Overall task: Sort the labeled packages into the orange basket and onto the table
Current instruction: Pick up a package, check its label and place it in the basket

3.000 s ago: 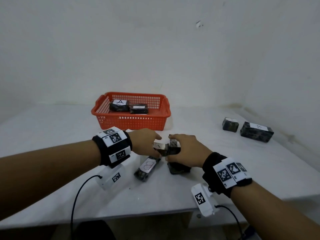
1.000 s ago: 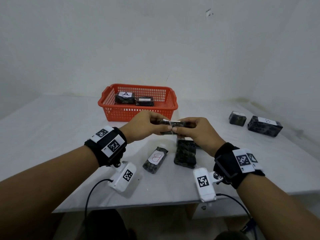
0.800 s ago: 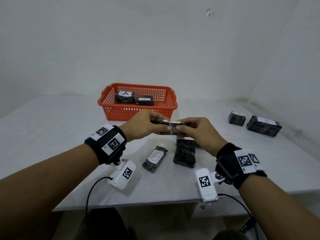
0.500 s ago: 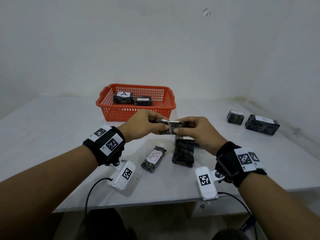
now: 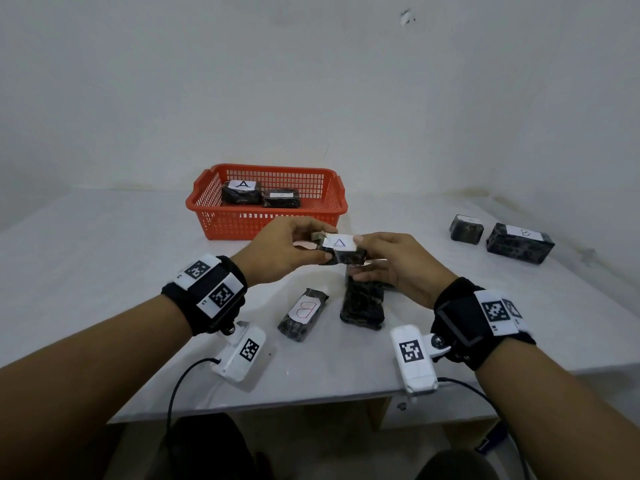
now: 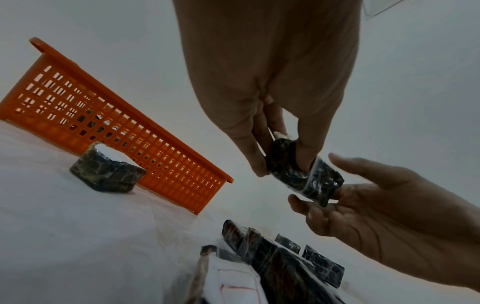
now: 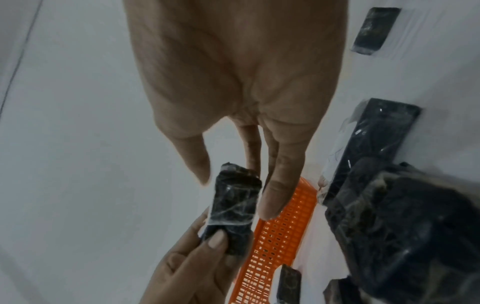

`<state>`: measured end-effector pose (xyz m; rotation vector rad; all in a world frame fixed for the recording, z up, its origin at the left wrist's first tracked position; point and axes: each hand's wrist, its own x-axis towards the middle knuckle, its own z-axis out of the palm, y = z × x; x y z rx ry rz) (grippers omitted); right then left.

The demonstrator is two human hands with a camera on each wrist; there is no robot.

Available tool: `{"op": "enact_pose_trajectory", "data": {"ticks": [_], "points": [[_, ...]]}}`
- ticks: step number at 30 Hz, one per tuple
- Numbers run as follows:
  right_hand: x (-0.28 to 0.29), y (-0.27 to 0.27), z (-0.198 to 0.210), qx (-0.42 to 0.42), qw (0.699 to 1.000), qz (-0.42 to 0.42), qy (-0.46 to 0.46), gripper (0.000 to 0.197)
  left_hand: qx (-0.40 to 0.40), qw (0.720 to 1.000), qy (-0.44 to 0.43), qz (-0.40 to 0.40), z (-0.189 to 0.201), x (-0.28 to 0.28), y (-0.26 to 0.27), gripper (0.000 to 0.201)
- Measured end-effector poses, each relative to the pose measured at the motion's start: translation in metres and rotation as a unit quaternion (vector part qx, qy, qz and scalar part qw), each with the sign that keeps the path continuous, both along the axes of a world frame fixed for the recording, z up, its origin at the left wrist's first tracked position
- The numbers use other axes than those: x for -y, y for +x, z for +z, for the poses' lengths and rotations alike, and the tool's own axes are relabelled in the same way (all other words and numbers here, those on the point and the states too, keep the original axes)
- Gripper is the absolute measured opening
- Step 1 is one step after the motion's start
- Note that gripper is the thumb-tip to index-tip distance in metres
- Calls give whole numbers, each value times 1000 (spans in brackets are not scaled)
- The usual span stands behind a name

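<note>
Both hands hold one small dark package [image 5: 341, 250] above the table, its white label marked A facing up. My left hand [image 5: 320, 247] pinches its left end [image 6: 298, 170]. My right hand [image 5: 358, 258] holds the right end [image 7: 233, 201], thumb on top and fingers beneath. The orange basket [image 5: 266, 221] stands behind the hands, with two dark A-labelled packages [image 5: 241, 192] [image 5: 281, 197] inside. On the table below the hands lie a package labelled B [image 5: 304, 313] and a dark package [image 5: 363, 303] with no label showing.
Two more dark packages [image 5: 466, 228] [image 5: 519, 242] sit at the table's right side near the wall. Another small package [image 6: 106, 172] rests just in front of the basket [image 6: 116, 123]. The table's front edge [image 5: 311, 403] runs close under my wrists.
The hands lifted the package off the table. In the last second they turned it between the fingertips so the A label faces up. The hands stayed at about the same height.
</note>
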<state>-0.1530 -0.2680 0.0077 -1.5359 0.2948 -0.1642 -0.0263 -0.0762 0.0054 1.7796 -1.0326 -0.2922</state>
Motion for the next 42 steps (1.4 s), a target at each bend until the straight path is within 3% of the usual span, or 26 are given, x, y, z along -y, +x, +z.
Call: {"op": "enact_pose_trajectory", "data": {"ticks": [6, 12, 21, 27, 42], "points": [[3, 2, -3, 53, 998, -34, -17, 24, -42, 999, -18, -6, 5, 2, -8, 66], [1, 0, 0, 68, 997, -34, -27, 22, -132, 991, -24, -7, 4, 4, -10, 30], [5, -3, 0, 70, 996, -32, -54, 23, -165, 985, -40, -39, 7, 3, -14, 26], [3, -7, 0, 67, 997, -15, -43, 26, -143, 989, -40, -13, 5, 3, -14, 18], [7, -6, -6, 77, 994, -50, -59, 22, -135, 990, -23, -27, -1, 6, -16, 29]]}}
